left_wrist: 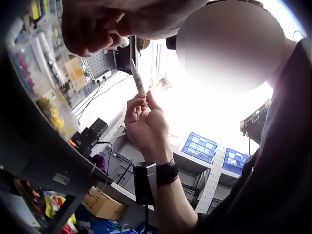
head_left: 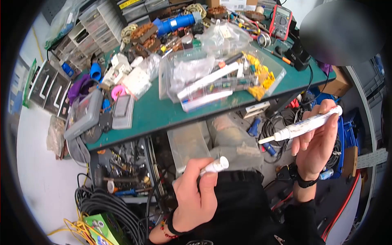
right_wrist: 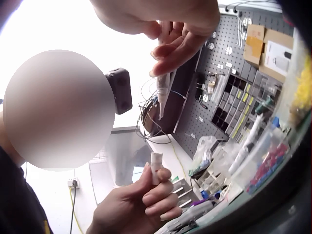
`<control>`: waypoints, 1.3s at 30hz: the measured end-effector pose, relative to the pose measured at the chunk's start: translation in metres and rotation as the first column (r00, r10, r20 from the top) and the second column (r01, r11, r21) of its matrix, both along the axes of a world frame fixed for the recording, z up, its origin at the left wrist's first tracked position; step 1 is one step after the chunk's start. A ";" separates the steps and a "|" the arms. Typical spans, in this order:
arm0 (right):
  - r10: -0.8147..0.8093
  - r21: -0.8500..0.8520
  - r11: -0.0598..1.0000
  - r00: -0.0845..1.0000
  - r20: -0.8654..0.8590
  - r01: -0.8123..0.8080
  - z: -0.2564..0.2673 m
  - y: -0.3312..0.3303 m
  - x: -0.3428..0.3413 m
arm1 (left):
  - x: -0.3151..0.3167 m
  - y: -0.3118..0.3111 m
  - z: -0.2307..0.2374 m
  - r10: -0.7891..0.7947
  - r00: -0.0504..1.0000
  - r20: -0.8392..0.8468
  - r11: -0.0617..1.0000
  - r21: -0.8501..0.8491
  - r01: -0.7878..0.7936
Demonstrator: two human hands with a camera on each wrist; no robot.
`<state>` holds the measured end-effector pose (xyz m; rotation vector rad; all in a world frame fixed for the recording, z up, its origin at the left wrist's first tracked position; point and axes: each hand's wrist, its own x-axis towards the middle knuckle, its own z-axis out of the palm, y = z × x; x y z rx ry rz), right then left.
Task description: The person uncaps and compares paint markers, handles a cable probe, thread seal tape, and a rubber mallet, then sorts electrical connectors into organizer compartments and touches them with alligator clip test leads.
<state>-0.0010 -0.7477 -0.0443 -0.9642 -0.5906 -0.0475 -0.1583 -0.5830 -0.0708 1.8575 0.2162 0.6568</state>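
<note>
Far left, a small drawer unit (head_left: pixel 49 90) is standing beside the green bench (head_left: pixel 143 116). A grey case (head_left: pixel 83 114) is lying at the bench's left end, with a pink ring (head_left: pixel 118 92) to its right. Below, black cable (head_left: pixel 110 208) is lying coiled, with hand tools (head_left: pixel 122 179) sitting in an open drawer just right of it.

Next, your left hand (head_left: pixel 194 194): you're pinching the white cap (head_left: pixel 216 165) between thumb and forefinger, in front of the bench. Behind it on the bench, a clear bin (head_left: pixel 163 81) is holding white sticks (head_left: pixel 212 81); yellow pieces (head_left: pixel 261 77) are lying toward its right side. A red multimeter (head_left: pixel 281 20) is resting farther back, to the right.

Your right hand (head_left: pixel 318 141) is clamping the white marker (head_left: pixel 304 125) near its rear end, thumb against fingers. It's uncapped, barrel tilting, pale tip pointing left and slightly down. Cap and marker are staying well apart, both in the air. Far right, a cardboard box (head_left: pixel 339 81) is sitting beyond the bench.
</note>
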 end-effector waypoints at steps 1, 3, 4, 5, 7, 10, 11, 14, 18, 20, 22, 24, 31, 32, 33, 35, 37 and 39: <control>-0.020 0.008 1.000 0.999 0.031 0.019 0.003 0.004 0.008 | 0.006 0.004 0.002 -0.005 1.000 0.012 1.000 0.009 0.005; -0.095 -0.001 0.995 0.995 0.016 0.095 0.007 0.014 0.019 | 0.015 0.011 0.001 0.019 1.000 0.012 0.997 0.079 -0.020; -0.075 -0.027 0.997 0.996 0.055 0.076 0.004 0.015 0.027 | 0.018 0.015 -0.001 0.023 1.000 0.004 0.995 0.094 -0.024; -0.054 -0.057 0.997 0.994 0.093 0.060 0.001 0.014 0.035 | 0.018 0.016 -0.007 0.070 0.997 -0.033 0.997 0.024 -0.069; -0.084 -0.119 0.988 0.992 0.093 0.095 -0.007 0.012 0.045 | 0.028 0.026 -0.023 0.071 0.994 0.084 0.988 0.130 -0.082; -0.194 -0.156 0.968 0.981 0.029 0.196 -0.011 0.011 0.054 | 0.031 0.033 -0.022 0.092 0.986 0.136 0.982 0.151 -0.113; -0.096 -0.159 0.981 0.989 0.109 0.112 -0.014 0.008 0.062 | 0.035 0.038 -0.022 0.105 0.980 0.167 0.972 0.192 -0.136; -0.104 -0.172 0.977 0.986 0.130 0.126 0.000 0.017 0.069 | 0.043 0.057 -0.016 0.147 0.975 0.166 0.936 0.296 -0.191; -0.104 -0.162 0.979 0.985 0.138 0.126 0.003 0.029 0.086 | 0.065 0.079 -0.009 0.156 0.971 0.184 0.854 0.469 -0.226; -0.132 -0.214 0.962 0.975 0.181 0.170 0.003 0.040 0.096 | 0.074 0.087 -0.011 0.188 0.962 0.198 0.784 0.561 -0.268; -0.132 -0.348 0.917 0.972 0.197 0.195 0.018 0.064 0.097 | 0.080 0.093 -0.016 0.183 0.950 0.251 0.740 0.601 -0.301; -0.043 -0.454 0.876 0.964 0.264 0.163 0.026 0.086 0.107 | 0.086 0.099 -0.027 0.158 0.917 0.367 0.675 0.637 -0.372; 0.027 -0.704 0.697 0.976 0.218 0.138 0.046 0.131 0.110 | 0.101 0.106 -0.019 0.185 0.960 0.209 0.673 0.684 -0.279; 0.029 -0.711 0.695 0.984 0.177 0.107 0.046 0.135 0.111 | 0.099 0.105 -0.018 0.207 0.962 0.181 0.668 0.692 -0.274; 0.032 -0.717 0.693 0.990 0.136 0.076 0.045 0.138 0.110 | 0.101 0.105 -0.020 0.196 0.963 0.183 0.677 0.686 -0.268; -0.015 -0.743 0.662 0.993 0.118 0.098 0.047 0.142 0.108 | 0.105 0.106 -0.023 0.198 0.950 0.240 0.678 0.666 -0.309; -0.067 -0.795 0.598 0.995 0.080 0.104 0.052 0.143 0.109 | 0.104 0.105 -0.028 0.200 0.947 0.253 0.695 0.645 -0.319; -0.110 -0.785 0.606 0.991 0.078 0.129 0.051 0.143 0.109 | 0.104 0.104 -0.032 0.205 0.942 0.267 0.707 0.625 -0.331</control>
